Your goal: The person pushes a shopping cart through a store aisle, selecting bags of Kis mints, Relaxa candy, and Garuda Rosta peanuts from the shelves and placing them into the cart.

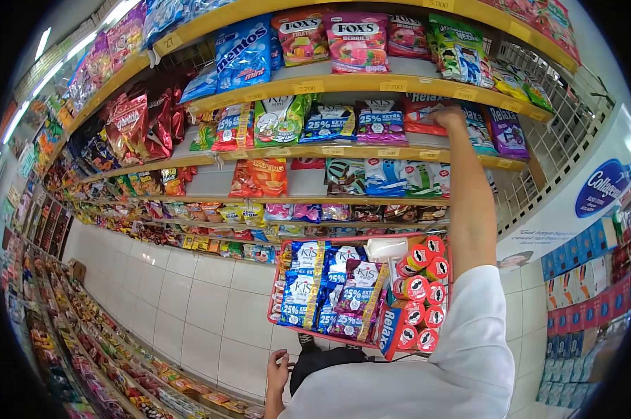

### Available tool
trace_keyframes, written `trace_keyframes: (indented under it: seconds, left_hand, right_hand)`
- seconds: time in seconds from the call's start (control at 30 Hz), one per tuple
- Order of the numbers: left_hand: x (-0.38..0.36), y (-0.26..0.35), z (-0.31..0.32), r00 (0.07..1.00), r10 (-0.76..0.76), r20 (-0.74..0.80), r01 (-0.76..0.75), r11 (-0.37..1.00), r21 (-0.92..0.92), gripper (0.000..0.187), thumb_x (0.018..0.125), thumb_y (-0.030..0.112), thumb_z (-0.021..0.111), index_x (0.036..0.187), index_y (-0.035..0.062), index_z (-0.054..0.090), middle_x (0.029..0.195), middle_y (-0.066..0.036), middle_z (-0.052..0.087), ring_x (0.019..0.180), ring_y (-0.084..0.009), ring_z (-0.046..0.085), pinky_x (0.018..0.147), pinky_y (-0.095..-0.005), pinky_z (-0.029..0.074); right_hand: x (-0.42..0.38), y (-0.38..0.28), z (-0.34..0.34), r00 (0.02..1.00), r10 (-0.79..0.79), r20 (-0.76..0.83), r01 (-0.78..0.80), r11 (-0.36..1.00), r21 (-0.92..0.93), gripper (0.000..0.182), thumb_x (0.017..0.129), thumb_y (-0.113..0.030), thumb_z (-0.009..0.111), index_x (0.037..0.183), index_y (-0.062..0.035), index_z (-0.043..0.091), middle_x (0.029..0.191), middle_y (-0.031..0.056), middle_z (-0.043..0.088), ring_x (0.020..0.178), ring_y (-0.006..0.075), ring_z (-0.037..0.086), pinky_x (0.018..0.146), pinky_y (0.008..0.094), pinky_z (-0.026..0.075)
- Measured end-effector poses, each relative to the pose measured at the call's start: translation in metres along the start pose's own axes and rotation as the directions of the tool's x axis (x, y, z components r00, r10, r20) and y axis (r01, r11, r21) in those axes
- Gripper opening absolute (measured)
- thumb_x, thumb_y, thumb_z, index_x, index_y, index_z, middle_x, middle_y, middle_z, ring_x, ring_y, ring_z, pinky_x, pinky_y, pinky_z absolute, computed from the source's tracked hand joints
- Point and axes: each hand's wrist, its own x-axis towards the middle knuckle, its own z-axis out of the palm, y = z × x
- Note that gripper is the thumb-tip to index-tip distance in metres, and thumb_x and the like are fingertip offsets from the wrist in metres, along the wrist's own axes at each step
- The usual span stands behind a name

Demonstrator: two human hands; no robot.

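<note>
My right arm stretches up to the shelf. My right hand is closed at the right edge of a red Relaxa candy bag; its fingertips are partly hidden. Blue and purple Relaxa bags stand just right of it. My left hand hangs low beside my leg, its fingers loosely curled and nothing visible in them. Below the shelves is a red shopping basket. It holds blue Kis mint bags, purple Kis bags, a blue-and-red Relaxa bag and several red Pringles cans.
Shelves with yellow price edges carry Fox's bags, a Mentos bag and other sweets. A wire grid and a white Collagena panel border the right side. Another stocked shelf runs along the left above the tiled floor.
</note>
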Motion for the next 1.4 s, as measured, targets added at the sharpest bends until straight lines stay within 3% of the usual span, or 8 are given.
trace_keyframes:
  seconds: [0.13, 0.43, 0.7, 0.83, 1.03, 1.1, 1.23, 1.4]
  left_hand:
    - [0.022, 0.016, 0.001, 0.995, 0.040, 0.087, -0.045, 0.997, 0.065, 0.029, 0.095, 0.022, 0.058, 0.118, 0.0048, 0.055, 0.110, -0.010, 0.060, 0.080, -0.0206, 0.068, 0.062, -0.0295, 0.051]
    - [0.095, 0.099, 0.050, 0.849, 0.367, 0.380, -0.401, 0.916, 0.010, 0.025, 0.096, 0.021, 0.058, 0.115, 0.0039, 0.057, 0.096, -0.004, 0.063, 0.079, -0.0149, 0.066, 0.062, -0.0254, 0.049]
    - [0.079, 0.210, 0.151, 0.511, 0.236, 0.827, 0.032, 0.956, -0.293, 0.046, 0.099, 0.024, 0.053, 0.138, 0.0107, 0.034, 0.126, -0.014, 0.058, 0.100, -0.0223, 0.065, 0.082, -0.0354, 0.053]
    - [0.066, 0.232, 0.200, 0.459, 0.259, 0.850, 0.193, 0.905, -0.380, 0.045, 0.099, 0.022, 0.052, 0.139, 0.0115, 0.034, 0.125, -0.013, 0.058, 0.105, -0.0215, 0.062, 0.084, -0.0379, 0.053]
    - [0.097, 0.209, 0.234, 0.577, 0.229, 0.784, 0.299, 0.834, -0.464, 0.040, 0.098, 0.015, 0.055, 0.134, 0.0103, 0.039, 0.119, -0.010, 0.059, 0.109, -0.0168, 0.057, 0.089, -0.0312, 0.050]
    - [0.102, 0.205, 0.238, 0.571, 0.227, 0.789, 0.320, 0.823, -0.469, 0.037, 0.098, 0.014, 0.054, 0.132, 0.0087, 0.042, 0.116, -0.010, 0.061, 0.108, -0.0159, 0.058, 0.091, -0.0282, 0.048]
    - [0.125, 0.182, 0.257, 0.530, 0.256, 0.809, 0.250, 0.864, -0.437, 0.041, 0.098, 0.012, 0.055, 0.136, 0.0088, 0.040, 0.115, -0.010, 0.062, 0.108, -0.0162, 0.059, 0.091, -0.0300, 0.048]
    - [0.151, 0.155, 0.264, 0.421, 0.398, 0.815, -0.588, 0.804, -0.089, 0.055, 0.090, 0.022, 0.065, 0.138, 0.0066, 0.043, 0.106, -0.017, 0.062, 0.102, -0.0269, 0.060, 0.088, -0.0384, 0.048]
  right_hand:
    - [0.007, 0.020, -0.004, 0.987, -0.147, -0.064, 0.150, 0.703, 0.696, 0.033, 0.076, -0.002, 0.069, 0.109, 0.0035, 0.064, 0.106, 0.0132, 0.067, 0.092, 0.0245, 0.065, 0.078, 0.0382, 0.052]
    - [-0.151, 0.067, -0.036, 0.977, -0.065, 0.204, -0.204, 0.006, 0.979, 0.028, 0.091, -0.015, 0.059, 0.116, -0.0017, 0.058, 0.107, 0.0104, 0.065, 0.091, 0.0216, 0.067, 0.078, 0.0379, 0.059]
    - [-0.380, 0.073, 0.037, 0.959, 0.058, -0.279, 0.159, 0.704, 0.692, 0.042, 0.084, -0.015, 0.075, 0.118, -0.0006, 0.056, 0.101, 0.0051, 0.065, 0.082, 0.0093, 0.063, 0.060, 0.0227, 0.050]
    - [-0.444, 0.056, 0.055, 0.982, 0.187, 0.016, -0.159, 0.784, 0.601, 0.047, 0.083, -0.001, 0.072, 0.124, 0.0056, 0.050, 0.111, 0.0093, 0.063, 0.095, 0.0150, 0.064, 0.084, 0.0281, 0.050]
    - [-0.469, 0.096, 0.036, 0.963, -0.201, 0.179, -0.062, 0.482, 0.874, 0.057, 0.086, -0.010, 0.070, 0.134, 0.0008, 0.040, 0.123, 0.0139, 0.058, 0.108, 0.0267, 0.060, 0.090, 0.0447, 0.052]
    - [-0.468, 0.082, 0.014, 0.955, -0.146, 0.259, -0.277, -0.123, 0.953, 0.053, 0.088, -0.014, 0.067, 0.133, 0.0008, 0.042, 0.121, 0.0144, 0.059, 0.104, 0.0259, 0.062, 0.089, 0.0451, 0.053]
    - [-0.441, 0.095, 0.005, 0.875, 0.147, 0.462, -0.483, 0.174, 0.858, 0.041, 0.088, -0.008, 0.064, 0.125, 0.0011, 0.050, 0.114, 0.0135, 0.063, 0.097, 0.0241, 0.065, 0.082, 0.0443, 0.057]
    - [-0.413, 0.113, 0.034, 0.981, 0.069, 0.184, -0.152, 0.856, 0.494, 0.029, 0.086, -0.002, 0.063, 0.114, 0.0032, 0.057, 0.090, 0.0122, 0.069, 0.073, 0.0199, 0.069, 0.063, 0.0328, 0.056]
